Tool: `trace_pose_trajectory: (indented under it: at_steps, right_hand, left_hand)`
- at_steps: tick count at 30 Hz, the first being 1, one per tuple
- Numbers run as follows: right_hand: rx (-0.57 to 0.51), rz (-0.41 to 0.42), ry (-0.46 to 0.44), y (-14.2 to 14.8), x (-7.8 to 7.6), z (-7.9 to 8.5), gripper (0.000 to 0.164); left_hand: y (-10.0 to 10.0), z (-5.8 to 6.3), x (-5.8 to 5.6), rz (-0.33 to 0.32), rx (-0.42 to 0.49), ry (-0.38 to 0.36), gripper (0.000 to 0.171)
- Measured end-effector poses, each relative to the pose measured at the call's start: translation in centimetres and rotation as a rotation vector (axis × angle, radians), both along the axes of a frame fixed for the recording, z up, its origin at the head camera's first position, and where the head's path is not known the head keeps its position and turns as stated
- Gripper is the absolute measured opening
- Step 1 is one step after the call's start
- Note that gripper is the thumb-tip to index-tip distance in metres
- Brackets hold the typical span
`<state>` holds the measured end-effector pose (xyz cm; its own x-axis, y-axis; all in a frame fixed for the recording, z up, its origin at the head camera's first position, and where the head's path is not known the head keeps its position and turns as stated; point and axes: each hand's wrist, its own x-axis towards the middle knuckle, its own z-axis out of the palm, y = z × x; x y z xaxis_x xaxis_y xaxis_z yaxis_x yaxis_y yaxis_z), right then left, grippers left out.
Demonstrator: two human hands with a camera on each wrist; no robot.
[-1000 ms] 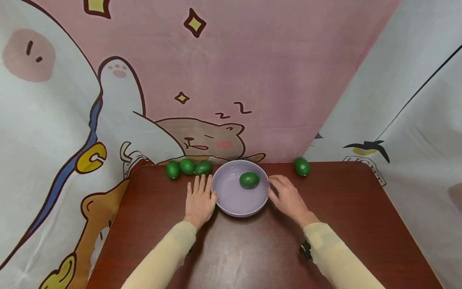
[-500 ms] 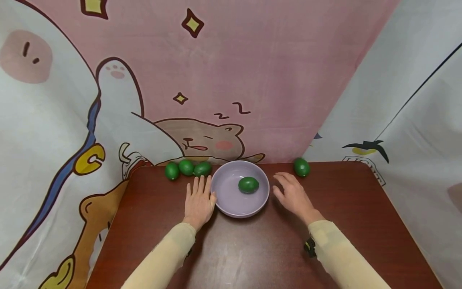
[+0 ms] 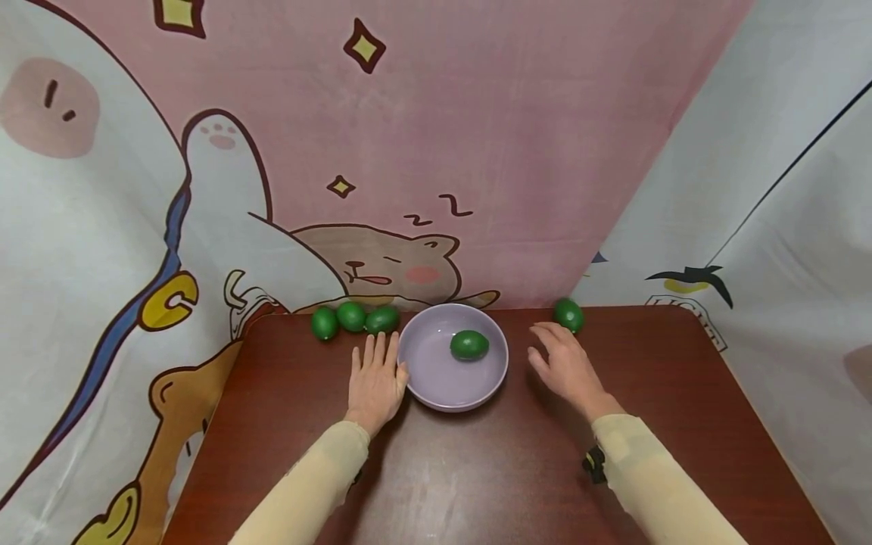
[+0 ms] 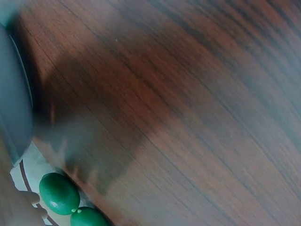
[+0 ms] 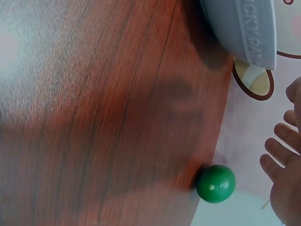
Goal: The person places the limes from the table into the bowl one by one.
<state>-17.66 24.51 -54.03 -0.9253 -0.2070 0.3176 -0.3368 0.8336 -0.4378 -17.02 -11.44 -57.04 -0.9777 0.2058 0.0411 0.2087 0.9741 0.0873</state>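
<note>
Left hand (image 3: 373, 382): back uppermost, fingers straight, slightly spread, directed forward; thumb at inner side.
Right hand (image 3: 567, 367): fingers gently bent, directed forward and inward; thumb apart from fingers.
Left sleeved arm (image 3: 309, 481): pale yellow, slanting inward.
Right sleeved arm (image 3: 661, 481): pale yellow, slanting inward.

Pale glare and soft shadows mark the table (image 3: 443, 477).

Left of the bowl (image 3: 443, 384), passage is being blocked by the left hand (image 3: 375, 386) and, farther back, by three green fruits (image 3: 351, 316). Right of the bowl, a gap is being offered before the right hand (image 3: 564, 369) and a lone fruit (image 3: 569, 312). On the bowl's near side, a lane of table (image 3: 443, 469) is being framed by the sleeves (image 3: 303, 481).
</note>
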Motion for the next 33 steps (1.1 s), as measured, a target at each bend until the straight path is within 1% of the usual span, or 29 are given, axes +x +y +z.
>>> trace_pose_trajectory:
  at_steps: [7,11,19,27,33]
  right_hand:
    - [0.014,-0.028,-0.044,0.8,0.0,0.2,0.043]
    - [0.021,-0.05,-0.05,1.2,-0.2,0.2,0.042]
    - [0.038,-0.083,-0.095,1.9,-0.3,0.1,0.045]
    - [0.033,-0.088,-0.067,2.4,-0.3,0.3,0.043]
    - [0.051,-0.094,-0.081,3.0,-0.6,0.3,0.044]
  left_hand:
    - [0.1,-0.1,0.0,-0.002,0.018,0.001,0.062]
    - [0.1,-0.1,0.0,-0.001,0.015,-0.009,0.063]
    - [0.0,-0.1,0.0,0.002,0.022,0.004,0.063]
    - [0.0,-0.1,0.0,0.005,0.025,0.001,0.062]
    - [0.0,0.0,-0.1,0.008,0.026,-0.003,0.063]
